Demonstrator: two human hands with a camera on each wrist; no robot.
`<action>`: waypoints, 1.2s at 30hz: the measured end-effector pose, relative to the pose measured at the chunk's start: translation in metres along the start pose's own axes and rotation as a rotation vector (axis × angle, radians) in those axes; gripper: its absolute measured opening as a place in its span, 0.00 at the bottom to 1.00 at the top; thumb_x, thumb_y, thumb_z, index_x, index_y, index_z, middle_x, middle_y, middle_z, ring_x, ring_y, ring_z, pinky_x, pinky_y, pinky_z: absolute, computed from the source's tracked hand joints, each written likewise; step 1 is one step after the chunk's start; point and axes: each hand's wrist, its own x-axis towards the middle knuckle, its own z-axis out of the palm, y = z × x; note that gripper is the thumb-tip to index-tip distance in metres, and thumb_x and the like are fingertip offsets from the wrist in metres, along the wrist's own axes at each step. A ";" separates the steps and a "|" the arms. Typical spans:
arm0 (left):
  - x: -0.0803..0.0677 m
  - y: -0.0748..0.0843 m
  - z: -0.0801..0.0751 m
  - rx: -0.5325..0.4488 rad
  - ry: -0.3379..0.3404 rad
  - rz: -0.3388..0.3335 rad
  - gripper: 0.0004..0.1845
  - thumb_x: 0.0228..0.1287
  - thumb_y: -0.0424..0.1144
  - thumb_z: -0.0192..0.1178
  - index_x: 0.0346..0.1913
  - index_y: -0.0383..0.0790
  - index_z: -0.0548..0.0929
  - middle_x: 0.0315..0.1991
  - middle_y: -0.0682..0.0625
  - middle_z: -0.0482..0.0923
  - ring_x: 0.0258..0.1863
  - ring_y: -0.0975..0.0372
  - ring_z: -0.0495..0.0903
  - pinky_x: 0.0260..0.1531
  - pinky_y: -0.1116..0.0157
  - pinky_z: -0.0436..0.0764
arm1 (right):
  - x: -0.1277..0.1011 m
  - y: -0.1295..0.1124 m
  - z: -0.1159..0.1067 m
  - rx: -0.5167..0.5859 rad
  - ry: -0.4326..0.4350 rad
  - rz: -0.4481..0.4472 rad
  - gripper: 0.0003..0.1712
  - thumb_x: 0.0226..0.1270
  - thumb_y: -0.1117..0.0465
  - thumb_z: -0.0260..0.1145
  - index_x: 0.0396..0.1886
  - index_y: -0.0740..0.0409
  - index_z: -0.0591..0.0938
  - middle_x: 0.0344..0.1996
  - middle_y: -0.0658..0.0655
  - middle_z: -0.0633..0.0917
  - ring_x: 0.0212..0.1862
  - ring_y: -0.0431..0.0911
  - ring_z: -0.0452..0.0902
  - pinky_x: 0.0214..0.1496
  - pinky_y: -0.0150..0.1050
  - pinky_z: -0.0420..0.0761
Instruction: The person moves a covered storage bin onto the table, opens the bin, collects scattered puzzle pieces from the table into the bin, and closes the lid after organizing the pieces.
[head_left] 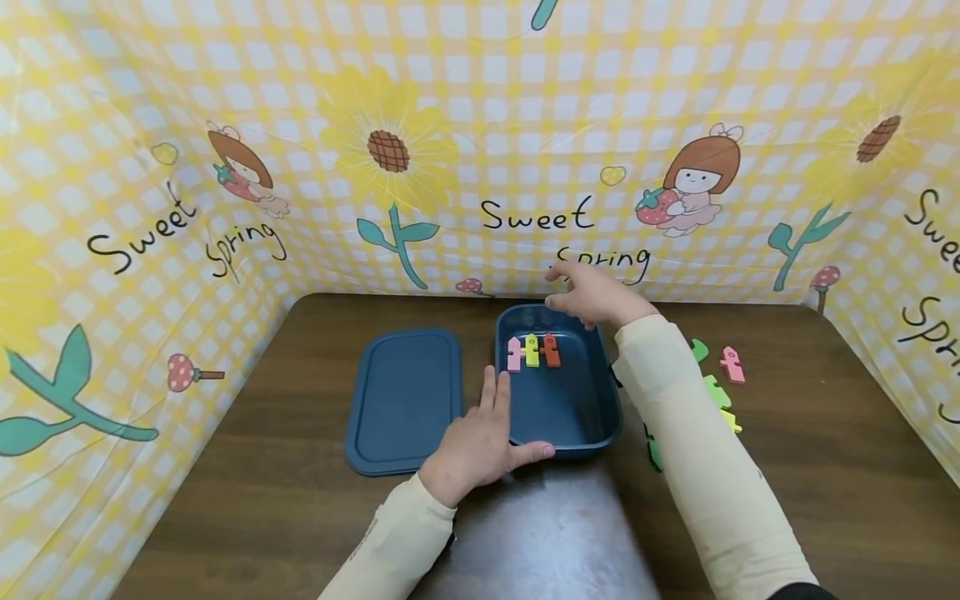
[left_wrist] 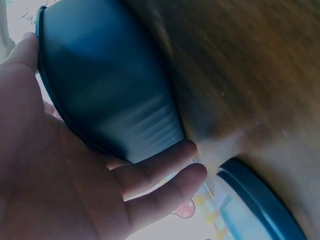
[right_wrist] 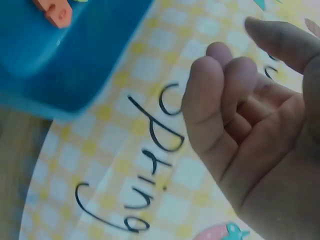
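A dark blue container (head_left: pixel 564 410) stands open on the brown table. A pink piece (head_left: pixel 513 353), a yellow piece (head_left: pixel 532 350) and an orange piece (head_left: pixel 551 350) lie side by side at its far end. My left hand (head_left: pixel 483 440) rests at its near left corner, fingers straight along the left wall and thumb along the front wall. In the left wrist view the left hand (left_wrist: pixel 75 190) lies flat against the container (left_wrist: pixel 110 85). My right hand (head_left: pixel 592 293) hovers over the far rim, fingers loosely curled and holding nothing. The right wrist view shows the right hand (right_wrist: pixel 260 125) above the container (right_wrist: pixel 60 60) and the orange piece (right_wrist: pixel 52 10).
The container's blue lid (head_left: pixel 402 400) lies flat to its left, also seen as the lid (left_wrist: pixel 260 200). Right of my right forearm lie loose pieces: a green piece (head_left: pixel 699 350), a pink piece (head_left: pixel 732 364), a light green piece (head_left: pixel 716 390). A yellow checked cloth backdrop (head_left: pixel 480 125) walls three sides.
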 end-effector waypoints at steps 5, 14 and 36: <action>0.000 0.000 0.000 -0.012 0.000 -0.005 0.64 0.57 0.77 0.57 0.82 0.38 0.42 0.81 0.40 0.33 0.52 0.43 0.81 0.25 0.60 0.79 | -0.013 0.015 -0.014 0.023 0.064 -0.027 0.24 0.77 0.55 0.61 0.68 0.58 0.74 0.27 0.58 0.78 0.18 0.49 0.71 0.27 0.42 0.74; 0.001 0.000 0.002 -0.033 -0.001 -0.006 0.64 0.58 0.76 0.58 0.82 0.38 0.41 0.81 0.40 0.31 0.47 0.43 0.82 0.21 0.60 0.75 | -0.040 0.077 -0.032 0.074 0.027 0.008 0.22 0.78 0.58 0.59 0.64 0.67 0.74 0.18 0.55 0.74 0.15 0.46 0.66 0.27 0.45 0.73; 0.002 0.002 0.000 -0.055 -0.008 -0.016 0.64 0.59 0.74 0.60 0.82 0.39 0.40 0.81 0.41 0.30 0.46 0.44 0.82 0.20 0.61 0.75 | -0.097 0.177 -0.002 -0.041 -0.140 0.119 0.17 0.72 0.61 0.65 0.56 0.65 0.81 0.41 0.63 0.82 0.20 0.43 0.65 0.24 0.41 0.71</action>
